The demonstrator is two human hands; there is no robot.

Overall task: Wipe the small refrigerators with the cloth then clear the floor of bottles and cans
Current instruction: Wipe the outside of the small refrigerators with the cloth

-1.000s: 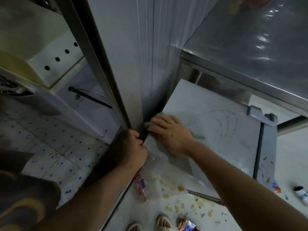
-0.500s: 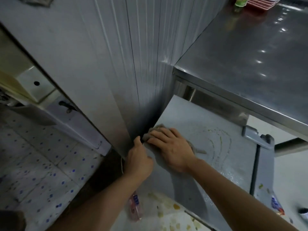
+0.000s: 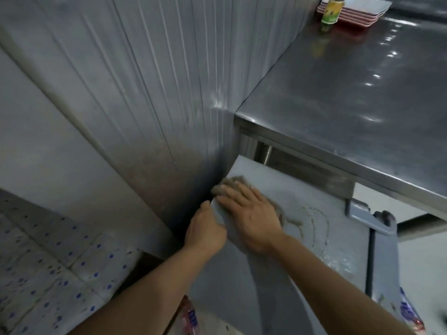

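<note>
Wiping step: the right hand (image 3: 251, 218), spread flat, is pressing one cloth (image 3: 232, 183) onto the one refrigerator (image 3: 314, 238) at frame centre while the left hand (image 3: 205, 232) is gripping its edge; next, probably sweeping right over the wet streaks (image 3: 319, 228); one bottle (image 3: 189, 319) is lying on the floor (image 3: 48, 274) at bottom centre.

The steel table (image 3: 350, 93) carries a green-labelled bottle (image 3: 331, 10) at its far edge by the ribbed wall, just beside a stack of red-and-white trays (image 3: 358, 8). Below the table, the refrigerator top (image 3: 314, 201) bears a grey cloth (image 3: 232, 182) and wet streaks.
</note>
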